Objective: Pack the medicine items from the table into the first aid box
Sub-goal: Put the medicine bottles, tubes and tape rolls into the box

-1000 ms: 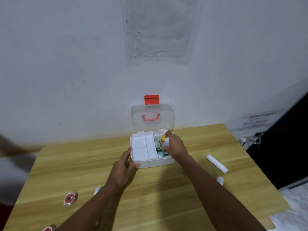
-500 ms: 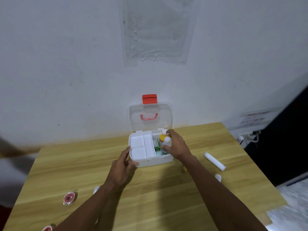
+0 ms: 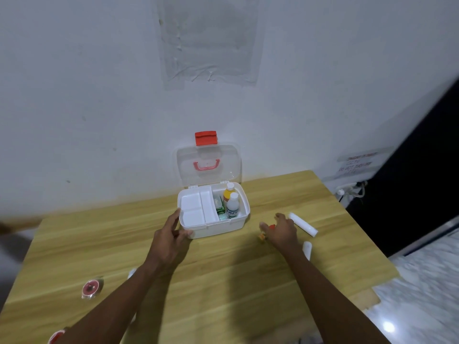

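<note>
The white first aid box (image 3: pixel 244 217) stands open at the back of the wooden table (image 3: pixel 223 281), its clear lid with a red latch leaning on the wall. Inside its right half stand a yellow bottle (image 3: pixel 228 194) and a white bottle (image 3: pixel 233 206) beside a green packet (image 3: pixel 219 208). My left hand (image 3: pixel 171 238) holds the box's front left corner, thumb on the front wall. My right hand (image 3: pixel 282 230) hovers over the table right of the box with fingers spread, above a small red and orange item (image 3: pixel 263 235). A white roll (image 3: pixel 303 224) lies just right of it.
A smaller white roll (image 3: pixel 307 249) lies by my right forearm. A red-centred tape roll (image 3: pixel 90 289) sits at the front left, another red one (image 3: pixel 56 335) at the bottom edge. The table's right edge drops to a pale floor; a wall socket (image 3: pixel 347 191) is beyond.
My right hand let go of the white bottle inside the box and moved out to the right, down over the table near the small red item. The left hand stayed on the box.
</note>
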